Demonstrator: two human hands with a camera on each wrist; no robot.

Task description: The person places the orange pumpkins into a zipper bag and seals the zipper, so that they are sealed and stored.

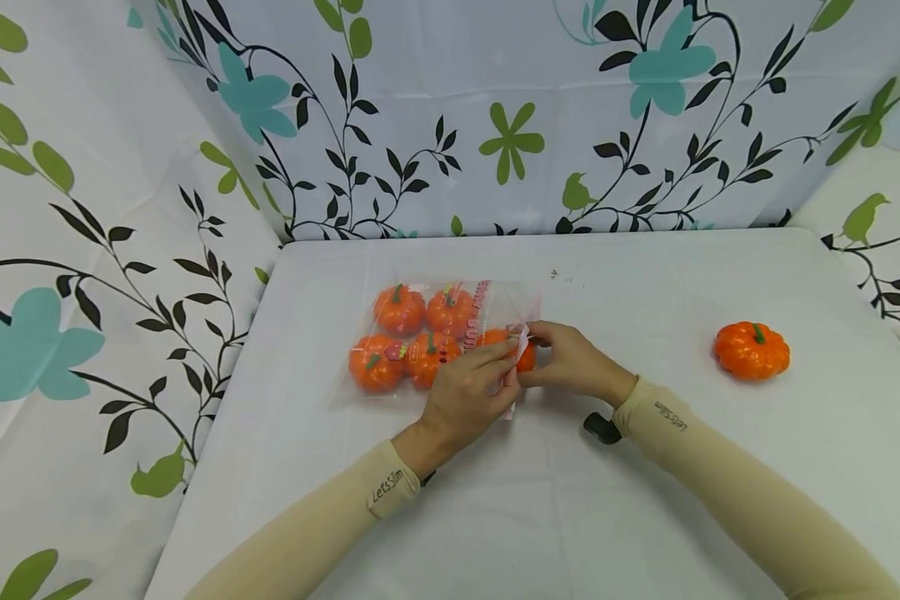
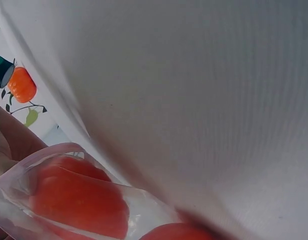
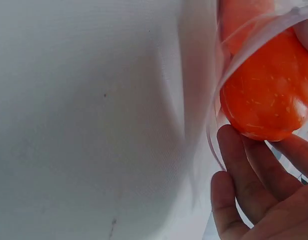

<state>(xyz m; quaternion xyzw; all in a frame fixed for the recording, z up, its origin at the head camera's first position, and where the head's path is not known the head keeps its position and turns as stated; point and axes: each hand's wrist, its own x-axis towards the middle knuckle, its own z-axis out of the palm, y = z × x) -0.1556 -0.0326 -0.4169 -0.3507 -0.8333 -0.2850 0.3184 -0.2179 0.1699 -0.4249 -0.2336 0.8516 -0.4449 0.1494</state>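
Note:
A clear plastic bag [image 1: 450, 387] with pink print lies on the table, and several small orange toy pumpkins [image 1: 401, 310] show through it. My left hand [image 1: 461, 404] grips the bag by its mouth, on the right side. At that mouth my right hand [image 1: 573, 358] holds another pumpkin [image 3: 269, 90], partly inside the opening. In the right wrist view, the fingers [image 3: 254, 170] touch its lower side and a fingertip lies on its upper edge. The left wrist view has the bag's rim [image 2: 63, 148] curving around an orange pumpkin [image 2: 78, 197].
One loose orange pumpkin [image 1: 752, 351] with a green stem sits at the right of the white table [image 1: 645, 267]. A patterned curtain [image 1: 420, 117] of leaves and flowers hangs behind and at the sides. A black wrist-camera piece [image 1: 602, 428] shows beneath the right wrist.

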